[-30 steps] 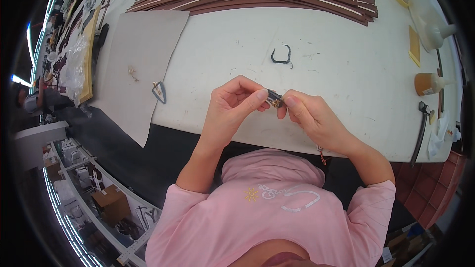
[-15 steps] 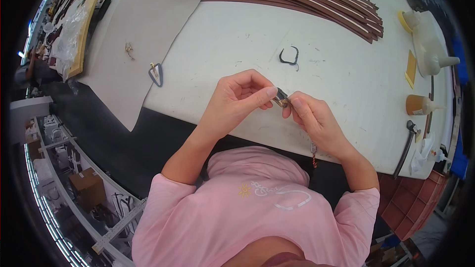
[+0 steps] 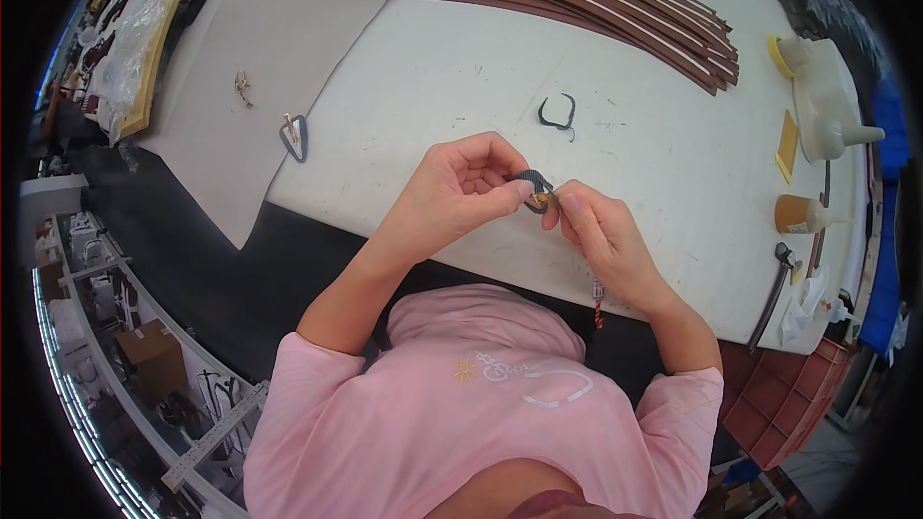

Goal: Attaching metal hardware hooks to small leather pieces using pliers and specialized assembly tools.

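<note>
Since the earlier frame the pinched piece has been drawn slightly nearer the table's near edge. A small dark strap loop with a brass fitting (image 3: pixel 535 188) is clamped between left hand (image 3: pixel 460 194) and right hand (image 3: pixel 598 235) fingertips, raised above the white worktable (image 3: pixel 673 163) for close work. The fitting's shape is hidden by the thumbs.

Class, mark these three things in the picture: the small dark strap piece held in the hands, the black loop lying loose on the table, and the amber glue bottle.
Dark strap piece (image 3: pixel 531 179), head view, on its curved top between both hands.
Black loop (image 3: pixel 557 113), head view, on its lower curve.
Amber glue bottle (image 3: pixel 794 215), head view, on its body.
</note>
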Available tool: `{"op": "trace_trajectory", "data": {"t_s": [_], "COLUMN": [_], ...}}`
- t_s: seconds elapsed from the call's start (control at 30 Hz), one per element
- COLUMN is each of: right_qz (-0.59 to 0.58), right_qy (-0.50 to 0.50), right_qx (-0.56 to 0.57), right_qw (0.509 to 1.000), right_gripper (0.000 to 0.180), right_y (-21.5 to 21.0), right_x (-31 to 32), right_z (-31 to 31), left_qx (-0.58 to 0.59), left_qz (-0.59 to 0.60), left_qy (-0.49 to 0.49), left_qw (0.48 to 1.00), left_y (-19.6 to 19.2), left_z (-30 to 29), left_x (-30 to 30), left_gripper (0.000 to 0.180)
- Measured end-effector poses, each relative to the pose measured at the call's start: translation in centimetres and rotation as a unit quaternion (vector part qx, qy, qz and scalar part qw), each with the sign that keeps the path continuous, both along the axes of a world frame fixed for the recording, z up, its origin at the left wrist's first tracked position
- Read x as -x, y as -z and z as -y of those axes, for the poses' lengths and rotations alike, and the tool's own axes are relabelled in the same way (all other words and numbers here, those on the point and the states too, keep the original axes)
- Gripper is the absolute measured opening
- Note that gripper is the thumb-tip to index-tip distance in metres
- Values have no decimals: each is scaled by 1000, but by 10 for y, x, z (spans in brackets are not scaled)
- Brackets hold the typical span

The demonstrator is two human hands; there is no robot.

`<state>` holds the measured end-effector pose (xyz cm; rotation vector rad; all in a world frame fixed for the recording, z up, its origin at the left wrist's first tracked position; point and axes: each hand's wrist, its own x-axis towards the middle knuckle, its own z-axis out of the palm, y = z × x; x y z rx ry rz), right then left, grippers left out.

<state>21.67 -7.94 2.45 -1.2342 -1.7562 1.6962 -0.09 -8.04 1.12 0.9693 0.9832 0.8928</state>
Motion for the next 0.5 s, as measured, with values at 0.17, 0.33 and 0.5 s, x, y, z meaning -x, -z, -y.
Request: {"op": "trace_trajectory", "data": {"t_s": [0.17,0.33,0.5], "right_qz": [7,8,14], "right_qy": [4,8,9], "right_qx": [-5,-37,-77], "right_qw": [1000,999,997], "right_gripper": [30,28,29], "right_y": [2,6,9], "right_x": [0,0,0], "right_z": [1,1,1], "left_qx": [-3,1,13], "left_qz": [13,7,20], "left_qy": [-6,8,26], "left_qw": [1000,1000,999], "left_y": [2,4,-1], "left_z": [-2,-6,-10], "left_x": [-4,-2,-2], "left_gripper": [11,12,11]}}
